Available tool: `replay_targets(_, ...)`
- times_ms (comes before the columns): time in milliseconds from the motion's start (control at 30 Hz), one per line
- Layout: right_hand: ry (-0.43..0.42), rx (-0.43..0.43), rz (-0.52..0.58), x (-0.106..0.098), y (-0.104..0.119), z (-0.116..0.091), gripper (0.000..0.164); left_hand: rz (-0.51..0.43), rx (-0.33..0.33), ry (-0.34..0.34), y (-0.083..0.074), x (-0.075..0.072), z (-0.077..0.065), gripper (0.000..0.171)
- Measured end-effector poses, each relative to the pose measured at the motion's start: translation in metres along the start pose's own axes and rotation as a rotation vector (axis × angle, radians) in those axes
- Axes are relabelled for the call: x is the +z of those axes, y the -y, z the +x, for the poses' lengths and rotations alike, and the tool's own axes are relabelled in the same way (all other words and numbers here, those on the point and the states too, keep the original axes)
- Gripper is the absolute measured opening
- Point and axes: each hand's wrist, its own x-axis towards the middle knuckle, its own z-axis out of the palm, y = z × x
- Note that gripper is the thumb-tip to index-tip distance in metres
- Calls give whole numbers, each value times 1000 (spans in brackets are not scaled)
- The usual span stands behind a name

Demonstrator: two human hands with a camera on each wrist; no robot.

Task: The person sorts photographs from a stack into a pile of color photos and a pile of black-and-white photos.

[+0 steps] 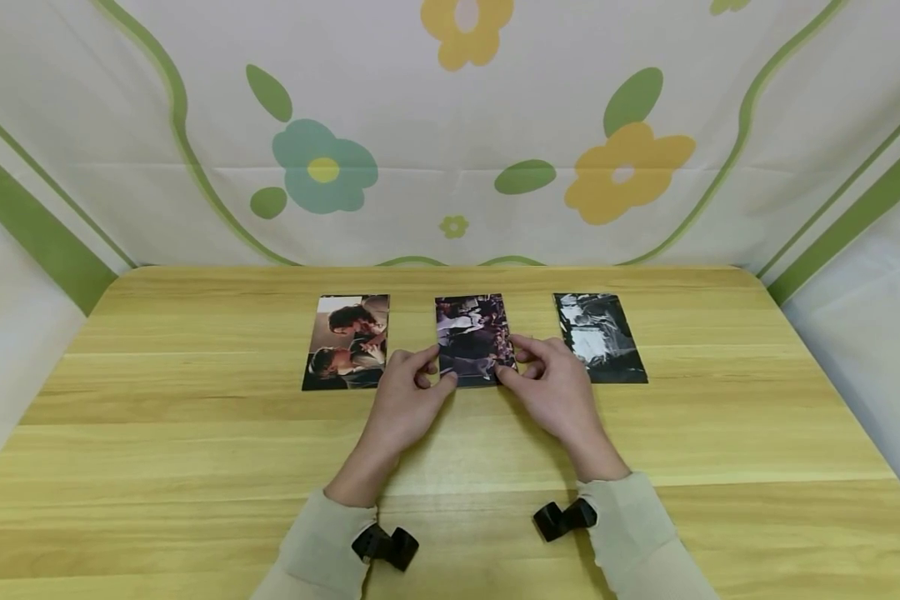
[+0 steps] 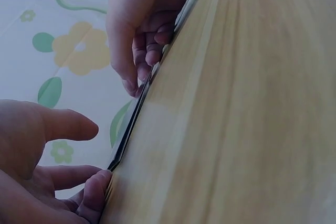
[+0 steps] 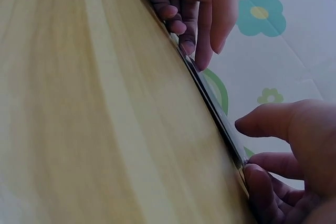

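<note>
On the desk (image 1: 180, 483) | middle photo (image 1: 468, 329) between left photo (image 1: 348, 346) and right photo (image 1: 600, 337) | left hand (image 1: 408, 396) and right hand (image 1: 558, 387) loosely spread at its edges, thumbs raised | an uneven sideways push could skew it

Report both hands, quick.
Left hand: open, fingers touching the left edge of the middle photo.
Right hand: open, fingers touching that photo's right edge.

glossy paper ctr photo (image 1: 471, 333) - smooth wood-grain tbl (image 1: 195, 467) - matt cloth backdrop (image 1: 435, 125)

Booth-like space: flowered cloth (image 1: 435, 137), wooden table (image 1: 157, 467)
</note>
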Motion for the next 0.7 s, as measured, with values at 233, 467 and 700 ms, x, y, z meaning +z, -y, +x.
replay_targets(233,-5,-7,15,0,-1,0,56,-31,5,-26,0,0,-1,52)
replay_targets(467,-23,-14,66,-1,1,-1,54,-98,24,-85,1,1,-2,45)
replay_targets(700,-46,17,177,-4,7,-4,51,-219,53,-160,0,2,-4,40)
